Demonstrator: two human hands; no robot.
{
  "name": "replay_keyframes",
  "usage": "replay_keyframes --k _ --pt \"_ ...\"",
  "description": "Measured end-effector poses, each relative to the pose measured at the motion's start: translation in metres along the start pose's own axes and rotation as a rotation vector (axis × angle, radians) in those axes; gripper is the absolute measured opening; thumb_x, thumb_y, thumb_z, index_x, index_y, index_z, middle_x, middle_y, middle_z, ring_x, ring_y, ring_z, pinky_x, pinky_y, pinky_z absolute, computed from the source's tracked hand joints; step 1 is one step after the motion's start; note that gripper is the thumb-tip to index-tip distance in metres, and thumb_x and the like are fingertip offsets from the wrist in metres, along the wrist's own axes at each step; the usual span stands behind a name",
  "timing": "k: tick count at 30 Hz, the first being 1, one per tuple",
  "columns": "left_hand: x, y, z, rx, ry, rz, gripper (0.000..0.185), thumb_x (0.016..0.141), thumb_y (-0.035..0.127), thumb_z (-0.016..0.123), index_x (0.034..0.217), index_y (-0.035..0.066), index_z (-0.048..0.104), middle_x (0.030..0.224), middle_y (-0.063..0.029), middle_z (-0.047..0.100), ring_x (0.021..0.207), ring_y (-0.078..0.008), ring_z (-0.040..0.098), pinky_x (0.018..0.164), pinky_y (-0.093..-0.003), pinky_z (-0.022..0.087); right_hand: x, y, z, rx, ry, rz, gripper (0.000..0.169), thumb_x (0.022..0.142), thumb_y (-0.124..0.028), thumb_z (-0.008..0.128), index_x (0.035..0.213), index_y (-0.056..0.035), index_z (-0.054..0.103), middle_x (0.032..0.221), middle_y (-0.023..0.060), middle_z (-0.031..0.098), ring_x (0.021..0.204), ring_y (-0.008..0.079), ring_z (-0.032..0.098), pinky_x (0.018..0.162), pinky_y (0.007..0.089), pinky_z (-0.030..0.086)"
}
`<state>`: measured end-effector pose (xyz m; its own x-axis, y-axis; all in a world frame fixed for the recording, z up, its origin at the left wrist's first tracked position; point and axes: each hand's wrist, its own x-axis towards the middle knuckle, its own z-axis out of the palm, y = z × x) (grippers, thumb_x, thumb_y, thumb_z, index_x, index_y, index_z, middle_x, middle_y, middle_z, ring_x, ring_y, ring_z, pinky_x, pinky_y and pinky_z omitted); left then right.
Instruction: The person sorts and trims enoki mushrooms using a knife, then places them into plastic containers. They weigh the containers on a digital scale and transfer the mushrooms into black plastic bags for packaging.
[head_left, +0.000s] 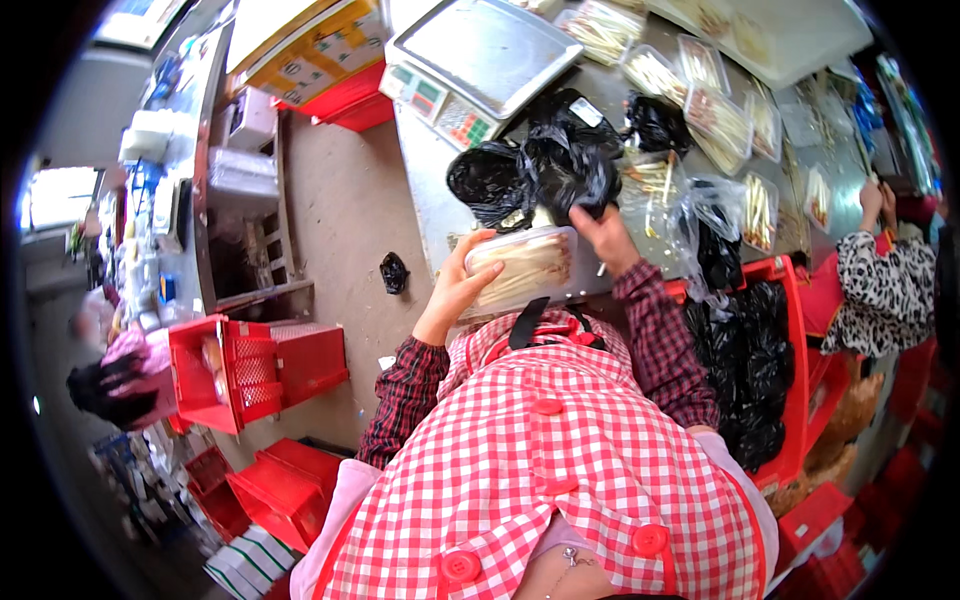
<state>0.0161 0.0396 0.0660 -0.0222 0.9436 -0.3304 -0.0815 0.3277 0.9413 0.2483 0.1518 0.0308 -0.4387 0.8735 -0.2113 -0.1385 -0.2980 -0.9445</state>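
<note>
My left hand (455, 283) holds a clear plastic box (523, 268) packed with thin pale stalks, some with brownish tips, close to my apron at the table's edge. My right hand (609, 238) is at the near side of a crumpled black plastic bag (574, 176), its fingers against the film; whether they pinch it is unclear. More black bag film (491, 184) lies just beyond the box. Behind the bags stands a weighing scale (487, 56) with a metal platform. Loose stalks (651, 180) and clear plastic film lie right of my right hand.
Several filled clear boxes (718, 124) and a large white tub (780, 37) stand on the metal table (427, 199). At right, a red crate (795, 360) holds black bags. Another person's hands (877, 202) work farther right. Red crates (259, 375) and a black scrap (393, 273) are on the floor.
</note>
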Motion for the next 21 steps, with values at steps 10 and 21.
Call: replay_keyframes --k 10,21 --pt "-0.003 0.009 -0.029 -0.216 0.133 -0.173 0.047 0.095 0.041 0.047 0.114 -0.002 0.055 0.105 -0.0049 0.06 0.094 -0.0114 0.054 0.085 -0.0259 0.042 0.087 -0.081 0.031 -1.494 0.002 0.08 0.055 0.081 -0.039 0.062 0.116 0.0011 0.049 0.106 0.0245 0.059 0.097 0.0374 0.059 0.082 0.0424 0.048" --pt "-0.018 0.067 -0.015 -0.226 -0.286 0.246 0.084 0.075 0.048 0.07 0.136 0.001 0.037 0.133 -0.0122 0.046 0.123 -0.019 0.043 0.103 -0.032 0.031 -0.011 0.02 0.04 0.16 -0.308 0.066 0.064 0.08 -0.052 0.065 0.119 -0.0016 0.054 0.111 0.0048 0.059 0.101 0.0127 0.055 0.088 0.0292 0.043"
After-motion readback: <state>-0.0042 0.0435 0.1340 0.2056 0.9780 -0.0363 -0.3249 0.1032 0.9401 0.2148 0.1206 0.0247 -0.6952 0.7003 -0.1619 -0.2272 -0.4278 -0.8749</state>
